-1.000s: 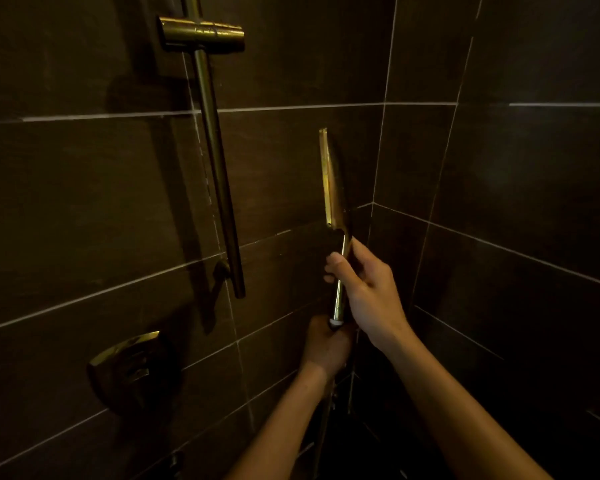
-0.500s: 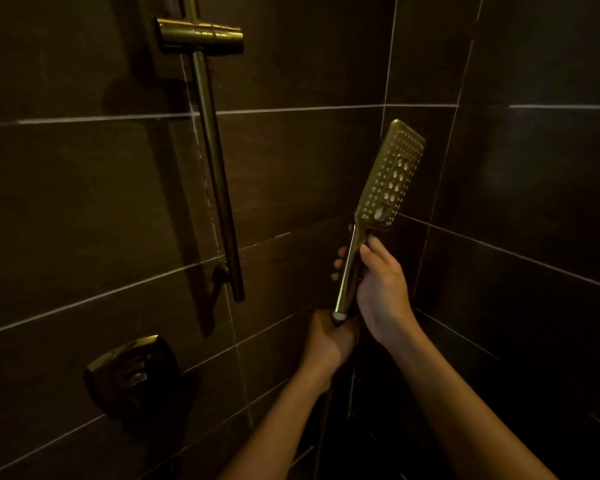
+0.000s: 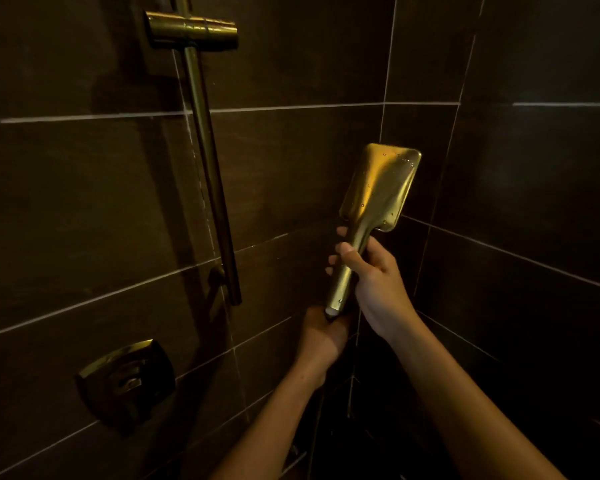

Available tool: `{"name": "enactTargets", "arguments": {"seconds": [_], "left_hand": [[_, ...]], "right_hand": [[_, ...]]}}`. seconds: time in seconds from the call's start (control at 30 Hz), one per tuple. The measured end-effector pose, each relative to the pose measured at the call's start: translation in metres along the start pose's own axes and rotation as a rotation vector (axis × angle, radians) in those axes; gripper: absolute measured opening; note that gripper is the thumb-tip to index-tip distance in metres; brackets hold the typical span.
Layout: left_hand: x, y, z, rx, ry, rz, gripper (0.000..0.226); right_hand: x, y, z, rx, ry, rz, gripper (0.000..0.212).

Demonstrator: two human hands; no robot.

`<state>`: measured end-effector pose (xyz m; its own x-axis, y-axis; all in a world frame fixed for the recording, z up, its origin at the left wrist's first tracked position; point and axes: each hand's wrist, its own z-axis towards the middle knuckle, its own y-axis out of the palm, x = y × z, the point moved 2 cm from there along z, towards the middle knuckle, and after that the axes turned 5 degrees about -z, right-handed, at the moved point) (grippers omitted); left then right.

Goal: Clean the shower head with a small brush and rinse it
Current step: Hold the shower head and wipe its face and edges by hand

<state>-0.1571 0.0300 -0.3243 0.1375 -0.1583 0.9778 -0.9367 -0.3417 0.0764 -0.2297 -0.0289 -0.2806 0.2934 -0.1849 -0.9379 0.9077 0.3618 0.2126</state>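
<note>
A brass, rectangular shower head [image 3: 380,187] stands upright in the corner of the shower, its smooth back facing me with water drops on it. My right hand [image 3: 371,282] is wrapped around its handle just below the head. My left hand [image 3: 324,336] is closed around the bottom end of the handle, where the hose joins; the hose itself is hidden. No brush is in view.
A brass slide rail [image 3: 208,161] with a holder bracket [image 3: 192,29] runs down the dark tiled wall at left. A square brass valve control [image 3: 127,381] sits low on that wall. Dark tiles meet in a corner behind the shower head.
The shower head has been twisted in my hands: edge-on at first, then its nozzle face showed, now its smooth back faces me. Both hands stayed on the handle.
</note>
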Motion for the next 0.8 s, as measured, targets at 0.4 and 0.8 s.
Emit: {"name": "enactTargets", "arguments": {"seconds": [0.4, 0.8], "left_hand": [[-0.004, 0.009, 0.033, -0.103, -0.016, 0.103, 0.026], [-0.012, 0.002, 0.071, -0.025, 0.102, 0.051, 0.022]], "right_hand": [[0.001, 0.014, 0.021, 0.223, -0.123, -0.354, 0.043], [-0.013, -0.004, 0.048, -0.018, -0.148, -0.688, 0.022]]}}
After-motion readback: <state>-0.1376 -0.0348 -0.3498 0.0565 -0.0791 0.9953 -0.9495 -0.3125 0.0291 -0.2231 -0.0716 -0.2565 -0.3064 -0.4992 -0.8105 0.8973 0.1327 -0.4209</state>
